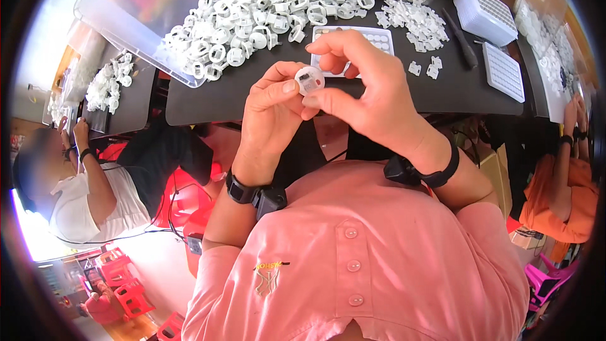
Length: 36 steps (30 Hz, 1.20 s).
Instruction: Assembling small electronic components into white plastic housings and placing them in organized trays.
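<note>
A small round white plastic part (309, 79) with a dark spot and a small red spot is held up over the table's near edge. My left hand (268, 104) pinches it between thumb and fingers. The thumb of my right hand (382, 85) touches its lower edge, while the index finger arches above, apart from it. Behind my right hand, partly hidden, lies a white tray (384, 39) with round pieces in it. A large heap of white ring-shaped parts (252, 22) covers the table beyond my left hand. Small flat white pieces (413, 24) are piled at the far right.
A dark-handled screwdriver (466, 47) lies right of the small pieces. Beside it are a stack of white trays (486, 16) and a single tray (504, 72). A clear plastic bin (136, 19) tips toward the heap. Other people work at left (95, 196) and right (565, 183).
</note>
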Each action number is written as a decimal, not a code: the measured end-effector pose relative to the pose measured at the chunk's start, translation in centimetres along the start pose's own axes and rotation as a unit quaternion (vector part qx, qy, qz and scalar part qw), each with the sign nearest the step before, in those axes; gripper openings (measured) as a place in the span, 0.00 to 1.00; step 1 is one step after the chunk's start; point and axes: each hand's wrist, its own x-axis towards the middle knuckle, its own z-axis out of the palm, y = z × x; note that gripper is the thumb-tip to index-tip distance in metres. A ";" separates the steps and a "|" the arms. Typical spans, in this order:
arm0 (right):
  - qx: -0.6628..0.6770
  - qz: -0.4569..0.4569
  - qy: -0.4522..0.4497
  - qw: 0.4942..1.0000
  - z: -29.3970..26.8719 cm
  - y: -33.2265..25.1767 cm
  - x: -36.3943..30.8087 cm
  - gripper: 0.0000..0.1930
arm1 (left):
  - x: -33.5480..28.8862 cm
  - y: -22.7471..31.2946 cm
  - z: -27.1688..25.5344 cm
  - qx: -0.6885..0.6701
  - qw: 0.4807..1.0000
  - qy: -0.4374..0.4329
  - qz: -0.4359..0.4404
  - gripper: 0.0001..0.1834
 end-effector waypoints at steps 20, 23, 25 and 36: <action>-0.036 -0.164 0.003 0.986 0.3 1.0 0.3 0.22 | 0.6 0.1 -0.4 -0.016 0.997 -0.067 -0.048 0.16; -0.038 -0.139 -0.040 0.989 -0.5 1.1 0.2 0.20 | 0.8 0.1 -0.4 -0.011 0.997 -0.060 -0.057 0.15; -0.040 -0.117 -0.069 0.990 -0.9 1.2 0.2 0.19 | 1.0 0.0 -0.5 -0.008 0.997 -0.045 -0.059 0.14; -0.126 0.058 0.058 0.989 -7.5 1.9 4.5 0.08 | 1.9 0.5 -2.5 0.007 0.999 -0.050 0.017 0.10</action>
